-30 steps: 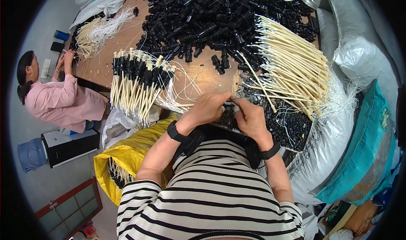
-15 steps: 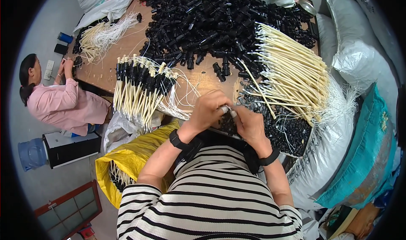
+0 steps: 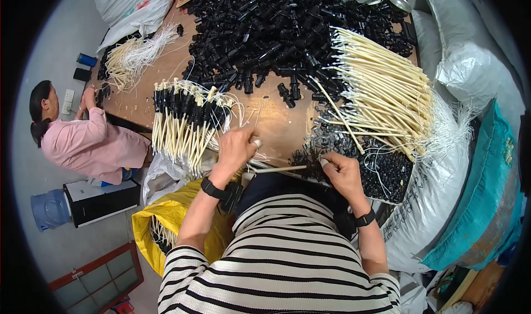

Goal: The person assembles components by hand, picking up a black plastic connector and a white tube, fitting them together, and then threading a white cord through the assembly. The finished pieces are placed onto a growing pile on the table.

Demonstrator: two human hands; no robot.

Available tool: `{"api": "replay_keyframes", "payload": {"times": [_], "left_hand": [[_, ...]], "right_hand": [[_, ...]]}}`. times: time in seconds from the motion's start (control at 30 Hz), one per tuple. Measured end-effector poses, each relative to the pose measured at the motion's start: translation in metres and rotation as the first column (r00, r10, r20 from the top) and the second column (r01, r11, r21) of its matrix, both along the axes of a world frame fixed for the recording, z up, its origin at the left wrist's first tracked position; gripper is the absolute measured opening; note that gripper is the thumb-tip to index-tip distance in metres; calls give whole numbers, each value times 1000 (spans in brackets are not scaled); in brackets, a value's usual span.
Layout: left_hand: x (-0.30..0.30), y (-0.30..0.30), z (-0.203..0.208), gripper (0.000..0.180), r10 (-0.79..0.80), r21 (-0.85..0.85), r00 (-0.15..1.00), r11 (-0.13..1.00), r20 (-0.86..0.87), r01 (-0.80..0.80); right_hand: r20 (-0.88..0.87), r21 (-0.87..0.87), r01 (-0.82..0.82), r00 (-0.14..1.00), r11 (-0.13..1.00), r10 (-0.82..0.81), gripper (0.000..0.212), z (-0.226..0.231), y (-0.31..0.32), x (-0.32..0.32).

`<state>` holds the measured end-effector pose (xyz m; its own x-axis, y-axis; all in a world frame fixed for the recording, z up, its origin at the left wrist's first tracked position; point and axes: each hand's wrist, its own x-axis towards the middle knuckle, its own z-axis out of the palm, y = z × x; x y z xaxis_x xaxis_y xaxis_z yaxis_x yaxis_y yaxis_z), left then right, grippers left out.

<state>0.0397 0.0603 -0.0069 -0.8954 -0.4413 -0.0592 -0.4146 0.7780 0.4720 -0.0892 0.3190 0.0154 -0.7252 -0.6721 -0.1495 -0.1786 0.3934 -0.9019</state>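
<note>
My left hand (image 3: pixel 237 149) is closed beside the bundle of cream sticks with black sleeves (image 3: pixel 182 123), its fingers curled; what they pinch, if anything, is hidden. Its thumb has a white covering at the tip. My right hand (image 3: pixel 344 174) is closed in a pinch at the edge of the small black pieces (image 3: pixel 381 173), and I cannot make out what is in its fingertips. Between the hands, a single cream stick (image 3: pixel 279 169) lies along the table's near edge, with white cord near its left end.
A big heap of black plastic fittings (image 3: pixel 265 32) covers the back of the table (image 3: pixel 276 129). Plain cream sticks with white strings (image 3: pixel 387 93) lie stacked at right. Sacks (image 3: pixel 470 48) crowd the right side, a yellow sack (image 3: pixel 188 209) the lower left. A co-worker in pink (image 3: pixel 83 142) is at far left.
My hands were together at the middle; now they are apart, the left one further left, the right one further right and nearer me. The cream stick between them has come into sight.
</note>
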Motion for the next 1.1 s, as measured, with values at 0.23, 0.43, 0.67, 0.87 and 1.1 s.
{"api": "replay_keyframes", "payload": {"times": [0.23, 0.43, 0.67, 0.87, 1.1], "left_hand": [[-71, 53, -7, 32, -432, -19, 837, 891, -335, 453], [-70, 17, -5, 30, -179, 132, 924, 963, -338, 235], [-70, 30, -5, 28, -77, 222, 934, 961, -348, 162], [-103, 29, -22, 24, -132, 20, 925, 989, -356, 148], [-89, 31, -16, 9, 122, 566, 983, 824, -139, -22]], "right_hand": [[81, 18, 0, 997, 1000, -1, 13, 2, -2, 6], [79, -31, 103, 992, 994, -100, 13, -10, 3, 1], [210, 23, 116, 971, 993, -118, 14, -11, -8, -7], [212, -28, 149, 967, 988, -140, 14, -15, -10, -9], [196, -72, 270, 948, 960, -252, 12, -23, -12, -16]]}}
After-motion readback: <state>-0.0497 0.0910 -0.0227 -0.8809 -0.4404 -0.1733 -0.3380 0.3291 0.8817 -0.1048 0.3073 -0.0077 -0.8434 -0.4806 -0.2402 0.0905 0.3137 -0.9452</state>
